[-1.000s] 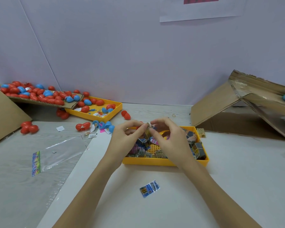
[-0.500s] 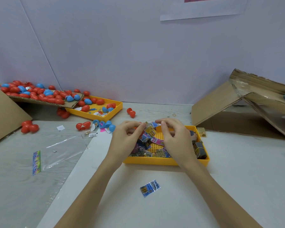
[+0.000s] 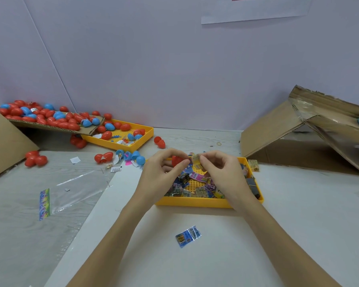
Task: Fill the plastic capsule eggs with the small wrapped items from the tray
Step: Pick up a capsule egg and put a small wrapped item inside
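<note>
Above the yellow tray [image 3: 197,203] of small wrapped items [image 3: 197,176], the left hand [image 3: 164,172] curls its fingers round a red capsule egg [image 3: 177,160]; the right hand [image 3: 220,172] pinches a yellowish wrapped packet [image 3: 195,158] beside the egg; a blue packet [image 3: 188,236] lies on the counter [image 3: 195,262] nearer the person

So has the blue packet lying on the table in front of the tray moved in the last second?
No. The blue packet lies at the same spot in front of the tray's near rim, apart from both hands.

Two yellow trays [image 3: 195,203] [image 3: 120,145], two hands [image 3: 160,172] [image 3: 224,172], one stray packet [image 3: 188,236].
</note>
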`<action>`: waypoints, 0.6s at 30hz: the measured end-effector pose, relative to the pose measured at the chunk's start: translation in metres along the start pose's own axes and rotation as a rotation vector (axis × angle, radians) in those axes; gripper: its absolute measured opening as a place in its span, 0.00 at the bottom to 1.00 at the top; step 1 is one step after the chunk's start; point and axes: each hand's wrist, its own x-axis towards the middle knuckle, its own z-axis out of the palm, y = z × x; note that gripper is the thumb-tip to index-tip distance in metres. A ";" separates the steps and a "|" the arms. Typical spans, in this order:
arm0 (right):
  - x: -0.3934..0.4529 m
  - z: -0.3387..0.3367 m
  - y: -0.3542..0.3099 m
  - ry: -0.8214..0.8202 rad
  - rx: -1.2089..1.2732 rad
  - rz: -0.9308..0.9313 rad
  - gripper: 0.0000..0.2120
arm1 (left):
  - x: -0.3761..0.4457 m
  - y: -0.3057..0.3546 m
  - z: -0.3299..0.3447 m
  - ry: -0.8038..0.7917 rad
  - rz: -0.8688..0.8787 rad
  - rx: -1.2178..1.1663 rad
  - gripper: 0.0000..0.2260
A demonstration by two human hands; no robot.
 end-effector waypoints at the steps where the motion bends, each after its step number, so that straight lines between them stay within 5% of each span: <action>1: 0.001 0.000 0.000 0.029 -0.005 0.009 0.04 | 0.000 0.000 -0.001 -0.010 -0.006 -0.027 0.07; 5: 0.001 0.001 0.002 0.078 -0.022 0.039 0.10 | 0.000 0.001 -0.002 -0.067 -0.091 -0.154 0.16; 18: 0.000 0.002 0.002 0.105 -0.080 0.023 0.12 | -0.002 0.002 0.004 -0.114 -0.072 -0.025 0.13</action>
